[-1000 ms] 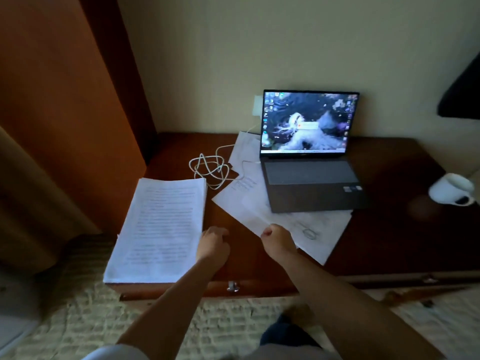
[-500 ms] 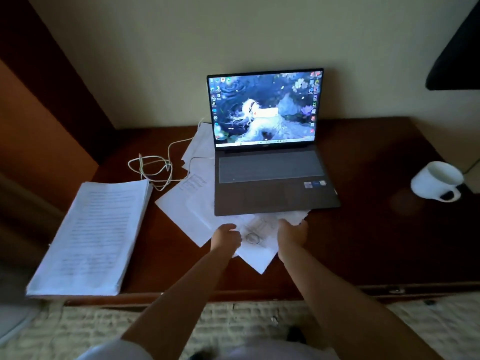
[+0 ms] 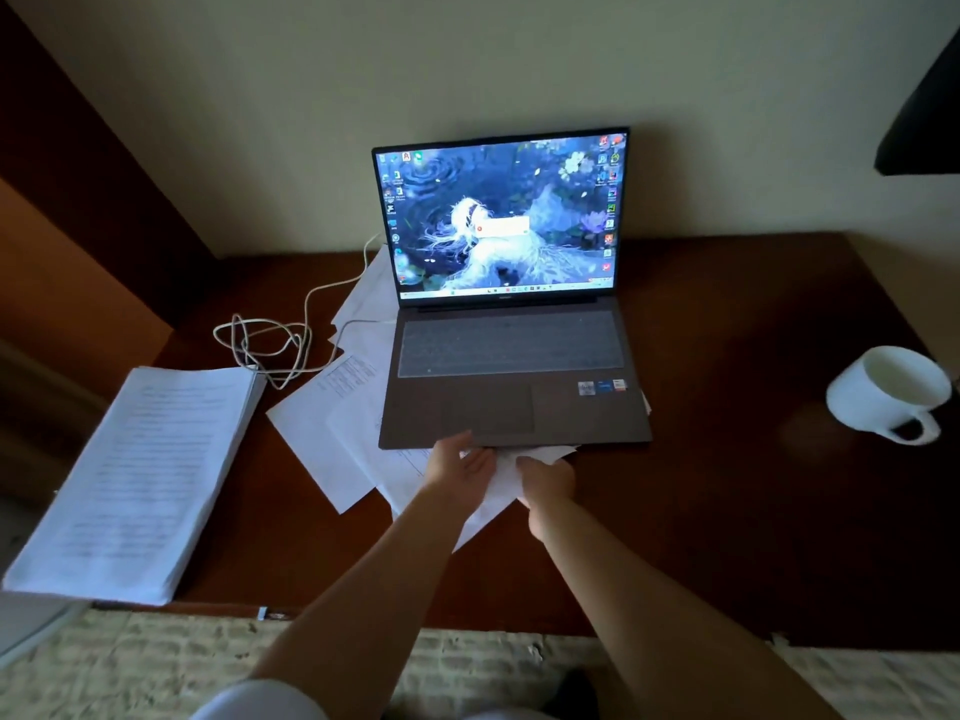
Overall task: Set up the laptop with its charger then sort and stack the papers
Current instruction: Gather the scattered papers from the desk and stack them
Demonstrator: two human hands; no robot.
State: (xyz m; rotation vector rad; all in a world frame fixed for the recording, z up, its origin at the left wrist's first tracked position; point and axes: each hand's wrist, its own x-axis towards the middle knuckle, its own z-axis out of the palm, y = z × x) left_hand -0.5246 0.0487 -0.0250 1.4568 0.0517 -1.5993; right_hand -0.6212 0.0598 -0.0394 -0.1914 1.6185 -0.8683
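The open laptop [image 3: 514, 376] stands mid-desk with its screen lit. Loose papers [image 3: 332, 423] lie under it and stick out at its left and front. A white charger cable [image 3: 265, 345] is coiled to the left and runs up behind the screen. A thick stack of printed papers [image 3: 140, 475] lies at the desk's left front corner. My left hand [image 3: 460, 462] touches the laptop's front edge with fingers extended. My right hand [image 3: 545, 478], just beside it, grips the crumpled edge of the loose papers under that front edge.
A white mug [image 3: 888, 392] lies on its side at the right of the dark wooden desk [image 3: 727, 511]. A wooden cabinet [image 3: 67, 262] rises at the left. A dark object [image 3: 924, 96] hangs at the upper right. Woven carpet shows below the desk edge.
Both hands moved forward from the desk's front to the laptop's front edge. My right hand has taken hold of the papers there, and my left hand has opened against the laptop.
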